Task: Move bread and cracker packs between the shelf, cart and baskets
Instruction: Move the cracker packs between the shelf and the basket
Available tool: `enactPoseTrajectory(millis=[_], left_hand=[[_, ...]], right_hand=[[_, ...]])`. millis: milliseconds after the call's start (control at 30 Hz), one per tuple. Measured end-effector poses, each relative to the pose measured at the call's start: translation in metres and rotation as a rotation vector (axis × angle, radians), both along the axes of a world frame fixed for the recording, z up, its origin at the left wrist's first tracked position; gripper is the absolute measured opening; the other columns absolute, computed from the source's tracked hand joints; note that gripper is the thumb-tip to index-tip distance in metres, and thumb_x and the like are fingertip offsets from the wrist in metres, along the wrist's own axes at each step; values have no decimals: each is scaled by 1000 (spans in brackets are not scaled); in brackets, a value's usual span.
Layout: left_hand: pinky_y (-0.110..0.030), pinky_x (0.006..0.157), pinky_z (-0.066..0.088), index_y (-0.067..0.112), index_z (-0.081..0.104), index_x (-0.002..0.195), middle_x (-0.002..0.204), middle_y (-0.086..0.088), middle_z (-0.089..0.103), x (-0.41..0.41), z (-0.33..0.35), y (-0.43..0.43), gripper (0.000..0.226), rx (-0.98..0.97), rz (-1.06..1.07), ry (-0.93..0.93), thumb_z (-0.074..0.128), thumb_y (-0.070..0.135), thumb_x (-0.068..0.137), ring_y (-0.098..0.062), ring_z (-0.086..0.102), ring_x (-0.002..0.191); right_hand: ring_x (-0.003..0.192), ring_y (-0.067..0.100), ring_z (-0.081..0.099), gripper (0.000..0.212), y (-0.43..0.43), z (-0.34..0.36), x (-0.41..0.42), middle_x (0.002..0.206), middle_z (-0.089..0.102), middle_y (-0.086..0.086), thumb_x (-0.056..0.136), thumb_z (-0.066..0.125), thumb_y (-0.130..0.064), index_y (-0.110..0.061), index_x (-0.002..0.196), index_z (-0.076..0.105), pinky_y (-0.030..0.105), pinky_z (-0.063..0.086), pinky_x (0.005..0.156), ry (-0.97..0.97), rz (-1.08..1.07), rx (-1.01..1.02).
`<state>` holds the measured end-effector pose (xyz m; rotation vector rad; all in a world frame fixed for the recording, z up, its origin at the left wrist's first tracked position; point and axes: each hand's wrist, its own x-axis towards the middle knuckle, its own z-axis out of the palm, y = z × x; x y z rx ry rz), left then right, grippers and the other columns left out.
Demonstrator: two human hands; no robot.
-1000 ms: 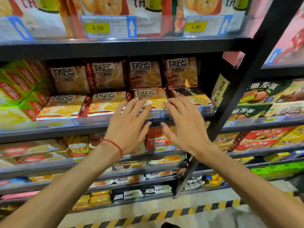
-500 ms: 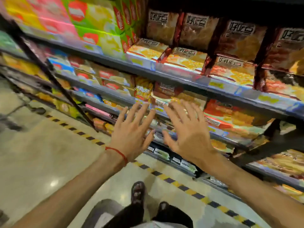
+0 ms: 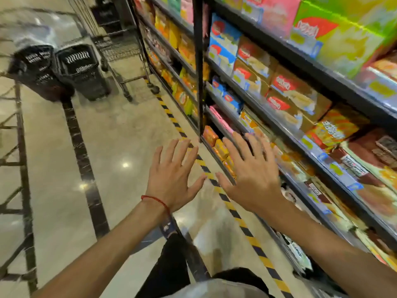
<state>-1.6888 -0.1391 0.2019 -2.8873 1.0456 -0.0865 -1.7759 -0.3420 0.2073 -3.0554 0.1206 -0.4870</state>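
Two bare hands (image 3: pixel 171 181) (image 3: pixel 253 181), two black baskets (image 3: pixel 36 69) (image 3: pixel 82 69), one wire cart (image 3: pixel 120 47), one red wrist string (image 3: pixel 155 200)

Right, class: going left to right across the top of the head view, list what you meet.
Left black basket, right black basket, wire cart, black shelf upright, blue packs, big green box.

Black baskets (image 3: pixel 79 69), yellow-and-black striped floor tape (image 3: pixel 240 220), red wrist string (image 3: pixel 155 201).
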Motion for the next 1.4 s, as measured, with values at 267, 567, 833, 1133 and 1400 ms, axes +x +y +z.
enactPoseTrajectory(millis=[267,567,833,1133,1400], left_hand=[[-57,119,27,21,35,157,165,-7,30,150,-22,119,81,-27,206,49,32,72,95,-31,32,150],[-54,119,30,22,32,158,162,-4,35,302,-25,232,83,-37,369,57,32,74,93,-30,33,149],[-56,118,31,24,31,158,163,-5,34,474,-43,291,83,-14,493,46,29,76,94,-30,33,148],[-56,120,26,24,35,157,164,-5,32,688,-29,347,80,8,624,48,31,74,94,-30,29,151],[-55,118,31,23,37,155,162,-7,35,834,-37,433,79,-54,747,82,38,71,93,-32,31,149]], right_hand=[[153,30,33,82,108,-24,177,165,39,5,96,41,-71,-19,159,41,52,14,129,169,134,-32],[159,28,20,80,210,-33,361,169,30,2,97,35,-72,-25,162,34,54,15,128,212,217,20],[158,30,24,81,271,-56,559,169,32,3,95,30,-73,-26,161,37,56,17,127,202,345,-1],[158,30,22,78,327,-53,810,170,29,5,98,42,-67,-22,161,35,53,14,128,180,555,5],[156,30,21,78,409,-50,999,170,28,4,98,41,-66,-24,163,31,49,7,126,204,631,-17]])
